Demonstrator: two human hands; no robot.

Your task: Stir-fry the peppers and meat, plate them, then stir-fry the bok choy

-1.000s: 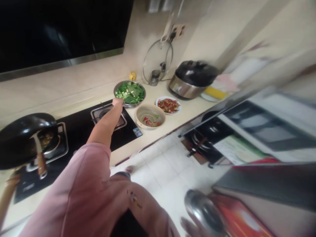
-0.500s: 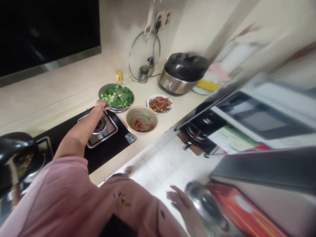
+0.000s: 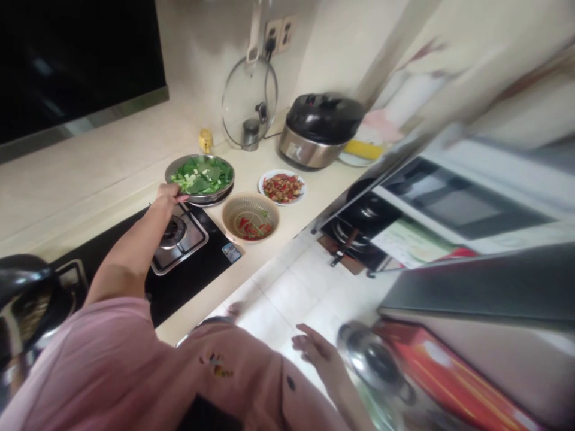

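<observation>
At the far edge of the counter, my left hand [image 3: 169, 193] grips the near-left rim of a round metal bowl [image 3: 230, 187] full of cut leafy greens [image 3: 204, 173]. The bowl looks roughly level, and a metallic rim shows just below it; whether they touch I cannot tell. Beside it stands a beige ribbed basket [image 3: 229, 215] with red and green chili pieces [image 3: 254, 228] inside. A white plate [image 3: 300, 199] of red chilies and brownish pieces lies to its right. Low on the right, my right hand [image 3: 313, 347] hangs over the floor, holding nothing, its fingers apart.
A gas burner [image 3: 174, 232] lies under my left forearm. The wok [image 3: 22, 275] is on the left. Behind the plate are a rice cooker [image 3: 309, 143] and a glass lid [image 3: 245, 102] against the wall. A domed metal lid [image 3: 371, 356] is near my right hand.
The view has turned a little, shifting most things leftward. My left hand and the bowl of greens have moved slightly left, away from the basket. My right hand stays low and open.
</observation>
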